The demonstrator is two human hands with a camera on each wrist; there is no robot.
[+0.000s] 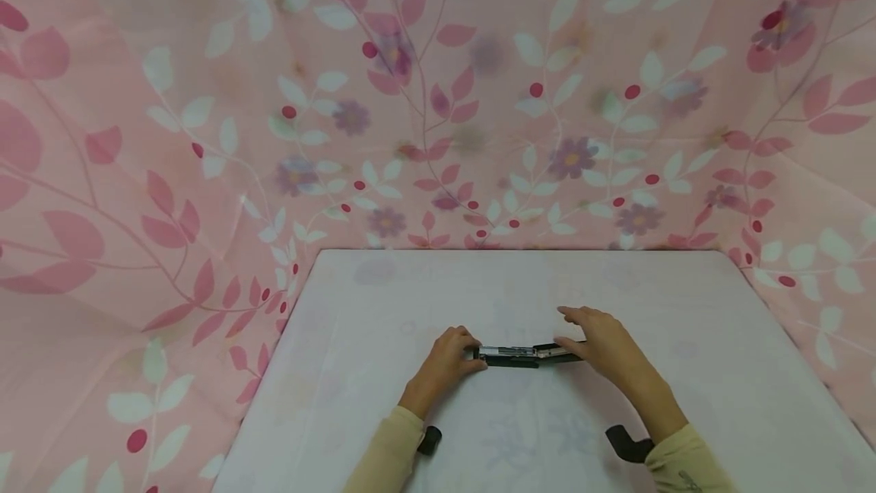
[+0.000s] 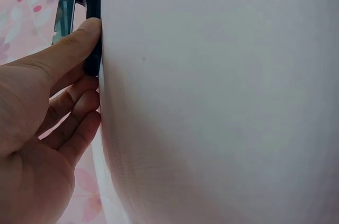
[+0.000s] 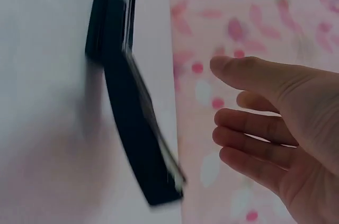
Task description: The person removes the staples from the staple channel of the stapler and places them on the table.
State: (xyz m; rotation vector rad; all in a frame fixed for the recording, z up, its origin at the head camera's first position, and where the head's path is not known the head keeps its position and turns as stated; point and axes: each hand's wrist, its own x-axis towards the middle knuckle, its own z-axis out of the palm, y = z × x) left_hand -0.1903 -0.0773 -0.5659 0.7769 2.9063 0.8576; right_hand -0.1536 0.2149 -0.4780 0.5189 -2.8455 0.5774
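A black stapler (image 1: 506,361) with a metal magazine lies on the white table, its top arm swung open towards the right. My left hand (image 1: 443,365) pinches the stapler's left end between thumb and fingers; in the left wrist view the thumb (image 2: 79,36) presses on the black base. Beside the swung-out arm is my right hand (image 1: 609,345). The right wrist view shows its fingers (image 3: 254,134) loosely extended and apart from the stapler's black arm (image 3: 135,128), with nothing in its grasp.
The white-covered table (image 1: 383,287) reaches to a pink floral cloth (image 1: 438,97) hanging behind it and along both sides. Black wrist-worn pieces (image 1: 626,445) show beside the light sleeves (image 1: 386,451).
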